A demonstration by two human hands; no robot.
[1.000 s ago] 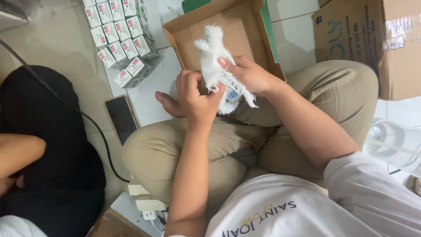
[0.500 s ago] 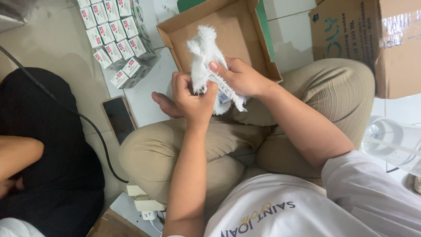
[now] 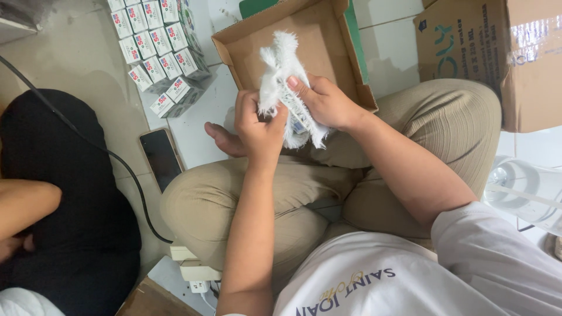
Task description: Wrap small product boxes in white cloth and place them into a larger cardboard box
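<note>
I sit cross-legged on a tiled floor. Both hands hold a frayed white cloth (image 3: 281, 76) wrapped around a small white box (image 3: 297, 114), above my lap. My left hand (image 3: 257, 126) grips the cloth's lower left edge with fingers curled. On the right side, my right hand (image 3: 328, 102) clasps cloth and box together, thumb on top. Most of the box is hidden by the cloth and fingers. Just beyond my hands lies an open shallow cardboard tray (image 3: 328, 26).
Several small white boxes (image 3: 158, 50) stand in rows on the floor at upper left. A dark phone (image 3: 161, 158) lies beside my left knee, with a black cable (image 3: 88, 140) near it. A large cardboard carton (image 3: 503, 52) stands at right. Another person in black (image 3: 52, 210) sits at left.
My hands with the cloth and box have shifted slightly left and up, toward the cardboard tray. The left hand has re-gripped the cloth's edge.
</note>
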